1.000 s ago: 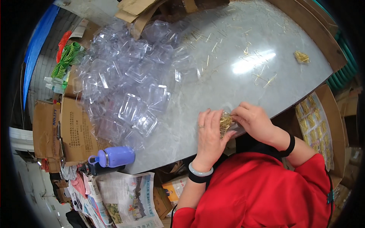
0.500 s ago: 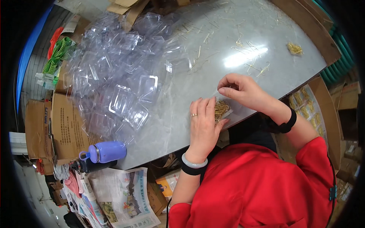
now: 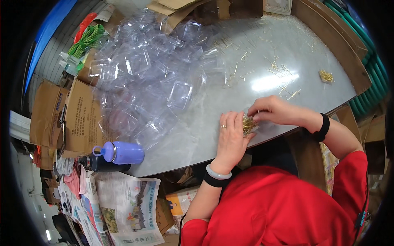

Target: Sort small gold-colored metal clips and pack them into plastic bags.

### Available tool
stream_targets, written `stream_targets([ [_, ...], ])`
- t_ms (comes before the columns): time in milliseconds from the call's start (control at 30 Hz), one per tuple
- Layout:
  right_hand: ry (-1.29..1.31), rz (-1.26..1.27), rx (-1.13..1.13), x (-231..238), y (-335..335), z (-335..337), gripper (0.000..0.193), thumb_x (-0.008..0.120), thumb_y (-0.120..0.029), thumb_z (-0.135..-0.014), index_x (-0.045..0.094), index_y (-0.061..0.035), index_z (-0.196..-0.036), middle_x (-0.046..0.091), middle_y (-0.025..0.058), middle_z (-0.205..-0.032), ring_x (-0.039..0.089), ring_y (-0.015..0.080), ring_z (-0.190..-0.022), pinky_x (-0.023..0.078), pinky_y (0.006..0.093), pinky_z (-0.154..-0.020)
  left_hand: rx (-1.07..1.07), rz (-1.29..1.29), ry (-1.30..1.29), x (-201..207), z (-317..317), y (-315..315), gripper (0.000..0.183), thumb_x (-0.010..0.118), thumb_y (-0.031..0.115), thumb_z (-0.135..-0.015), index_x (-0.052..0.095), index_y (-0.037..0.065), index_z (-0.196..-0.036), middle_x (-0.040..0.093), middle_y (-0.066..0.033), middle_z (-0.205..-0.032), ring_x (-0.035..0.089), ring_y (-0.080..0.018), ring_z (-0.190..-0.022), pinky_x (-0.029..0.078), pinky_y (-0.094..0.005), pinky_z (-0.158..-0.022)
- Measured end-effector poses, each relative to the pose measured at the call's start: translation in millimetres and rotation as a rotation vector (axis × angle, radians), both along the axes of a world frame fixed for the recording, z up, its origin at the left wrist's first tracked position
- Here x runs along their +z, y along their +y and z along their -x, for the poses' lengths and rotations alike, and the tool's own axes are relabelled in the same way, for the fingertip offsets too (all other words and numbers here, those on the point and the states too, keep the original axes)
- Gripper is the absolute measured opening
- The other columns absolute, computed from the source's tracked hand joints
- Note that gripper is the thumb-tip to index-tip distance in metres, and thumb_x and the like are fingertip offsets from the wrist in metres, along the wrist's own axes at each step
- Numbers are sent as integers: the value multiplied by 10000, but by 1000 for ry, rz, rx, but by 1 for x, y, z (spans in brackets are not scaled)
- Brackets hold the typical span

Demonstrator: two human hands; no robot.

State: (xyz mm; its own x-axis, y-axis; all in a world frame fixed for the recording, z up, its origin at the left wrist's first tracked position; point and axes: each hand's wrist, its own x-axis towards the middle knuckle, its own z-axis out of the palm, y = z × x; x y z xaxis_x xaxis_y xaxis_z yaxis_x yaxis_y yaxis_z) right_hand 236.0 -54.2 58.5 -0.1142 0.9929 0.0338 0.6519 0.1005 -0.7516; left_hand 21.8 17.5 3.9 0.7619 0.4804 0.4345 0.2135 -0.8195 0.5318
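Near the table's front edge, my left hand [image 3: 231, 139] is curled around a bundle of thin gold wire hooks [image 3: 249, 125], its fingers on the far left side and its thumb on the near side. My right hand [image 3: 275, 110] comes in from the right with its fingers bent and pinched together at the bundle's upper right. What those fingertips hold, if anything, is too small to make out. Loose gold wire hooks [image 3: 277, 69] lie scattered beyond my hands. Another compact gold bundle [image 3: 326, 76] sits by itself at the far right.
A large heap of clear plastic trays [image 3: 156, 74] covers the left of the grey table [image 3: 197, 143]. A purple bottle [image 3: 127, 152] lies at the front left edge, beside a black one. Cardboard [image 3: 344, 45] walls the far right edge. Newspaper [image 3: 127, 205] lies lower left.
My right hand has come down from above the bundle to its upper right side. The left hand keeps its hold on the bundle. The whole view has shifted slightly.
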Motion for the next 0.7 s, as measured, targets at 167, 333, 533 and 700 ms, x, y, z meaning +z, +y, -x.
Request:
stream_targets([
  [167,-303,33,-35,6,-9,12,191,736,-178,-869,672,-35,-979,701,145,-958,679,368,-883,532,455,-771,3,6,12,2,-1,0,691,823,149,-794,480,-29,-1367,487,-209,-1297,459,-428,-1228,424,-495,-1037],
  [333,-428,-19,-53,-5,1,12,244,738,-259,-861,680,-35,-938,704,158,-823,685,379,-800,534,463,-727,16,-48,-5,-1,-1,-1,687,820,141,-791,482,-30,-1365,487,-212,-1305,462,-431,-1228,426,-497,-1036],
  [533,-421,78,-10,17,-8,14,210,754,-238,-812,696,-37,-801,696,143,-745,683,356,-718,532,437,-667,9,38,19,1,-1,-3,682,821,135,-788,489,-20,-1363,491,-215,-1309,453,-443,-1256,404,-512,-1080],
  [700,-449,-31,25,6,-5,15,156,700,-197,-745,701,-47,-787,684,151,-724,676,363,-682,530,470,-643,18,-1,27,0,-1,-3,668,814,120,-791,494,-12,-1362,496,-207,-1312,456,-442,-1255,391,-516,-1102],
])
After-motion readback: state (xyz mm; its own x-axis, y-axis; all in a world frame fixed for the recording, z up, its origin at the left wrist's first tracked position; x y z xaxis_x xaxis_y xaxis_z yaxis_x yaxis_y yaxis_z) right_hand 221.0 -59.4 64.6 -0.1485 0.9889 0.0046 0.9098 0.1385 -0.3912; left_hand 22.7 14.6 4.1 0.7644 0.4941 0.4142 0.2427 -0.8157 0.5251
